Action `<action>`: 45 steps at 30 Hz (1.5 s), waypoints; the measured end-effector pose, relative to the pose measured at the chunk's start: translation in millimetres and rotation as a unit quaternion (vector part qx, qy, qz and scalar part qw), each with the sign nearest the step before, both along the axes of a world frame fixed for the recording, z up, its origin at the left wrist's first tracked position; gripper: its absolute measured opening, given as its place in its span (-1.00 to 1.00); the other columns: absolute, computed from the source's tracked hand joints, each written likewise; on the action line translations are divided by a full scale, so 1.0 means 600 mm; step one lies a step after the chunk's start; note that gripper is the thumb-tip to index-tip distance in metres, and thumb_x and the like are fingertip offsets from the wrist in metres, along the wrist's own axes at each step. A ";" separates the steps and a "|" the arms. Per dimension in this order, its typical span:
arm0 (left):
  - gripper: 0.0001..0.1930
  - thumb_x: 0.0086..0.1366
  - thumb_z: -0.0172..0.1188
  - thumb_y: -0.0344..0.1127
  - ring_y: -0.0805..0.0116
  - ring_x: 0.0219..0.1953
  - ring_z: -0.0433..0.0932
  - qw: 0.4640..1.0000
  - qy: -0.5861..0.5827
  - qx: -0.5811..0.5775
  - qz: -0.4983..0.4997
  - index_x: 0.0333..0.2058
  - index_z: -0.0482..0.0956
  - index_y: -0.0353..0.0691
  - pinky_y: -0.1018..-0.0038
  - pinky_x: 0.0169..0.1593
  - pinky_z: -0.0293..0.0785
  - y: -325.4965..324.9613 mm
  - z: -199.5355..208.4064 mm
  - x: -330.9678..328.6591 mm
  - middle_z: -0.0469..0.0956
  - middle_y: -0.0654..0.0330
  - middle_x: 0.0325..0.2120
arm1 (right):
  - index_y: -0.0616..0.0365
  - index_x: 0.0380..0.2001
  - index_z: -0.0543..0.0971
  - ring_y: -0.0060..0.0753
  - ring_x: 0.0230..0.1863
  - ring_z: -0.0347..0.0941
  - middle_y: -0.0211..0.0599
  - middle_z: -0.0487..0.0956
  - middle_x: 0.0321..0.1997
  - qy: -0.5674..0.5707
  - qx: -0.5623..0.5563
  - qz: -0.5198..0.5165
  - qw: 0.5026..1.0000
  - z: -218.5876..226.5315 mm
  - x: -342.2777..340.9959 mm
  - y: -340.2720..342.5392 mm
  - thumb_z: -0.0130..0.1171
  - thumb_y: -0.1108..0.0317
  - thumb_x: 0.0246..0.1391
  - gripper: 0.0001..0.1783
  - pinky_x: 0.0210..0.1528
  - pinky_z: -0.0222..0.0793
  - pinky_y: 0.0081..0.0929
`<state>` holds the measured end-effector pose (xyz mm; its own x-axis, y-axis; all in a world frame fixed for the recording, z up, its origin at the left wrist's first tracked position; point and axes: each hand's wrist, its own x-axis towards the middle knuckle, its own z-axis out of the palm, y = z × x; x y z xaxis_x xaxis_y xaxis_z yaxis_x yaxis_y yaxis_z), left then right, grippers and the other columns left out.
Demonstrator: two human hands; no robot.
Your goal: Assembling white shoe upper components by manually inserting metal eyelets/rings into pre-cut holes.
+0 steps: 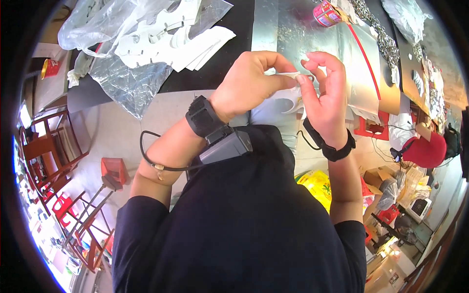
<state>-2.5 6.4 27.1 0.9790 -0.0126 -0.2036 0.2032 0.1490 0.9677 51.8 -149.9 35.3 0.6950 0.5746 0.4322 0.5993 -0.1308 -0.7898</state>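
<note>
My left hand (256,80) pinches a small white card (289,97) between thumb and forefinger, above the front edge of the table. Beside it my right hand (328,88) is closed, its thumb pressed against the same card and its fingers curled. A small ring-like metal bit seems to sit at the right fingertips, too small to make out. To the left on the table lie several white cut-out cards (207,51), partly under and next to a clear plastic bag (129,80).
Metal chains (381,31) lie at the table's right, near a red strip (365,61) and a pink tub (326,14). A person in red (426,149) is at the right. Wooden chairs (46,151) and a red dustpan (114,169) stand at left; a yellow bag (316,188) lies below.
</note>
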 end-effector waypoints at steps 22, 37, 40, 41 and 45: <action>-0.85 0.12 0.20 -0.37 0.71 -0.58 0.32 0.996 0.021 -0.060 0.056 -0.36 0.51 -0.31 0.73 -0.54 0.19 -0.022 -0.015 -0.015 0.47 0.37 -0.57 | 0.23 -0.10 0.30 -0.50 -0.33 0.38 -0.29 0.41 -0.38 -0.018 0.036 -0.027 0.999 -0.019 -0.008 0.007 0.01 0.71 -0.11 -0.57 -0.21 0.32 -0.57; -0.74 0.04 0.29 -0.27 0.72 -0.47 0.37 0.989 -0.062 0.133 0.024 -0.34 0.56 -0.32 0.75 -0.39 0.30 -0.004 0.006 -0.006 0.51 0.33 -0.49 | 0.24 -0.20 0.31 -0.53 -0.34 0.35 -0.29 0.37 -0.38 0.028 0.017 0.004 0.999 -0.015 0.007 0.004 -0.01 0.72 -0.11 -0.66 -0.18 0.32 -0.58; -0.76 0.03 0.29 -0.28 0.70 -0.49 0.38 0.980 -0.080 0.180 0.009 -0.37 0.57 -0.31 0.73 -0.37 0.31 -0.002 0.007 -0.006 0.52 0.32 -0.49 | 0.24 -0.21 0.31 -0.52 -0.35 0.35 -0.28 0.38 -0.38 0.042 0.011 0.017 0.999 -0.015 0.011 0.001 -0.02 0.72 -0.11 -0.67 -0.18 0.32 -0.58; -0.78 0.04 0.28 -0.29 0.69 -0.49 0.38 0.984 -0.065 0.168 0.019 -0.36 0.57 -0.31 0.73 -0.38 0.31 -0.003 0.003 -0.005 0.52 0.33 -0.51 | 0.24 -0.21 0.31 -0.52 -0.35 0.35 -0.28 0.38 -0.38 0.043 0.011 0.017 0.999 -0.014 0.012 0.000 -0.02 0.72 -0.11 -0.67 -0.18 0.32 -0.58; -0.82 0.09 0.24 -0.32 0.69 -0.53 0.36 0.988 -0.069 0.122 0.059 -0.37 0.57 -0.31 0.72 -0.44 0.29 -0.011 -0.015 -0.002 0.47 0.39 -0.58 | 0.22 -0.19 0.30 -0.57 -0.33 0.34 -0.35 0.37 -0.37 0.091 0.009 0.041 0.995 -0.015 0.013 0.002 -0.03 0.70 -0.07 -0.68 -0.20 0.29 -0.63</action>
<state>-3.5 -0.1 17.8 0.9894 0.1360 -0.0517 0.0626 -0.0774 0.9950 59.7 -148.4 26.4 0.7136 0.6261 0.3144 0.4538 -0.0712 -0.8882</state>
